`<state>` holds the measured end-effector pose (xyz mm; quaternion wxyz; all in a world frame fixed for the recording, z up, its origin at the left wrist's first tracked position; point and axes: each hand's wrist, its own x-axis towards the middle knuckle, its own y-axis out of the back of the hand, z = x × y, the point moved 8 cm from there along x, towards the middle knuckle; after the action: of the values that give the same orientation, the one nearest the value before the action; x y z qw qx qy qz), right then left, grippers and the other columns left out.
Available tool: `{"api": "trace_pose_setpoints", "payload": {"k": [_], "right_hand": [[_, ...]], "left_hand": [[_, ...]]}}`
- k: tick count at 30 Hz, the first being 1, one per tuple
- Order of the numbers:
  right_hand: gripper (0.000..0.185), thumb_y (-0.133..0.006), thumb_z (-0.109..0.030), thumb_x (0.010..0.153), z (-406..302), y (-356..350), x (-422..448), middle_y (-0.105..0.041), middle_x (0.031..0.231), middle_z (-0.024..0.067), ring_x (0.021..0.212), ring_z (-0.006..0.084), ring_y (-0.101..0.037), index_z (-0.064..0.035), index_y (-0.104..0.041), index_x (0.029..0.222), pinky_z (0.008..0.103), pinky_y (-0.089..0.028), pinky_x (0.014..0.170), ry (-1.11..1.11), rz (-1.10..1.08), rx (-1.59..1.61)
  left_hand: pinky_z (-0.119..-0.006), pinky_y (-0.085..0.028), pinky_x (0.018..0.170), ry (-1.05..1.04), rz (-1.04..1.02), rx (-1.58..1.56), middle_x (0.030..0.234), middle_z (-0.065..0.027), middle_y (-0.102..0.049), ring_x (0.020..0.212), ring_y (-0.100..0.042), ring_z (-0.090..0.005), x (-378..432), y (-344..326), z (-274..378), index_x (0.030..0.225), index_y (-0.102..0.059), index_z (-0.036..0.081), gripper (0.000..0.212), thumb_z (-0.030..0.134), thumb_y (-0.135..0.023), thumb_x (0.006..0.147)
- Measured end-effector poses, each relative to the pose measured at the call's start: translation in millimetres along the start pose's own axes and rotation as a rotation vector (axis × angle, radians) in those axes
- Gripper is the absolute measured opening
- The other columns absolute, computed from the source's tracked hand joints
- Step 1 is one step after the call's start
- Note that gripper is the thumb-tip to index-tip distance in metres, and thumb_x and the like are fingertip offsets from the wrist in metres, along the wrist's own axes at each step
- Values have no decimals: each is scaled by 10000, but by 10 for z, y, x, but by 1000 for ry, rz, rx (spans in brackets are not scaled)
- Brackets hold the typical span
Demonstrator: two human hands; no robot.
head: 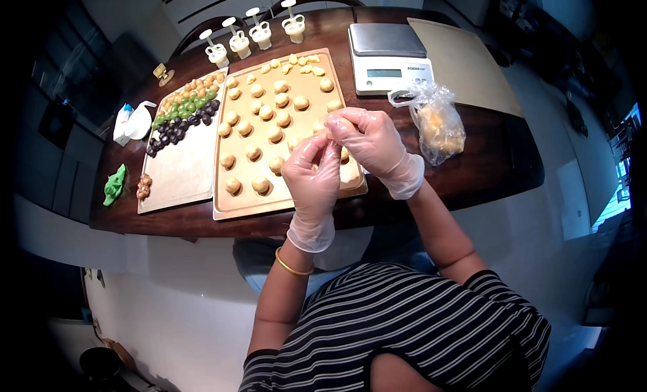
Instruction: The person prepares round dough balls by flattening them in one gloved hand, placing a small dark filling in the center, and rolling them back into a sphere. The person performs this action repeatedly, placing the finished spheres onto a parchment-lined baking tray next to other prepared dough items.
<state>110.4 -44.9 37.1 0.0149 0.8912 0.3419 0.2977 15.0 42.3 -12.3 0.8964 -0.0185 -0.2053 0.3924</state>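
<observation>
My left hand (pixel 314 177) and my right hand (pixel 366 139), both in clear disposable gloves, meet above the right side of a gold baking tray (pixel 222 205). Between their fingertips is a small piece of pale dough (pixel 331 132), mostly hidden by the fingers. Round pale dough balls (pixel 260 184) stand spread over the tray, with several irregular yellow pieces (pixel 305 68) along its far edge. A flatter pale piece lies at the near right corner. On a board (pixel 179 190) to the left are rows of light brown, green (pixel 187 109) and dark purple balls (pixel 172 134).
Several white plunger moulds (pixel 260 35) stand behind the tray. A digital kitchen scale (pixel 389 61), a plastic bag of yellow dough (pixel 440 126) and a large flat board (pixel 465 63) lie right. At the left are a green crumpled item (pixel 115 184), a brown nutty lump (pixel 144 186) and a white scraper-like item (pixel 139 123).
</observation>
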Motion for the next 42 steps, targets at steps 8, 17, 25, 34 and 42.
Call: {"api": "trace_pose_setpoints", "payload": {"k": [8, 17, 25, 34, 42], "right_hand": [[321, -528, -316, 989, 312, -62, -93, -558, 696, -18, 597, 78, -485, -31, -667, 941, 190, -359, 554, -356, 46, 726], [306, -429, -300, 1010, 369, -336, -300, -626, 871, 20, 719, 85, -579, -54, -608, 982, 225, -492, 603, -625, 133, 1117], [318, -417, -355, 1022, 450, -295, -303, -543, 755, -30, 608, 30, -477, -97, -601, 1005, 169, -369, 517, -547, 75, 841], [453, -439, -362, 1021, 178, -3, -124, -616, 677, 39, 615, 96, -543, 3, -632, 835, 241, -433, 574, 56, 321, 410], [314, -423, -350, 1022, 339, -433, -209, -564, 769, 31, 637, 121, -577, -71, -533, 930, 231, -495, 570, -566, 70, 1410]], "left_hand": [[-265, -497, 576, -572, 57, 555, 824, -130, -675, 616, -619, -182, -164, -69, 729, 952, -679, -15, 150, -20, -695, 803], [-382, -452, 828, -671, 10, 705, 990, -68, -619, 943, -559, -277, -180, -185, 805, 909, -706, 113, 232, 31, -749, 695], [-375, -442, 853, -566, -45, 674, 1000, -79, -626, 965, -554, -266, -57, -131, 669, 825, -697, 98, 203, 6, -764, 657], [-372, -440, 896, -485, -31, 478, 1072, -108, -626, 1024, -554, -257, -124, -190, 700, 895, -717, 52, 184, 25, -743, 715], [-413, -414, 984, -501, -78, 484, 1236, -192, -552, 1142, -521, -327, -89, -98, 595, 1238, -600, 15, 543, 154, -772, 742]]}}
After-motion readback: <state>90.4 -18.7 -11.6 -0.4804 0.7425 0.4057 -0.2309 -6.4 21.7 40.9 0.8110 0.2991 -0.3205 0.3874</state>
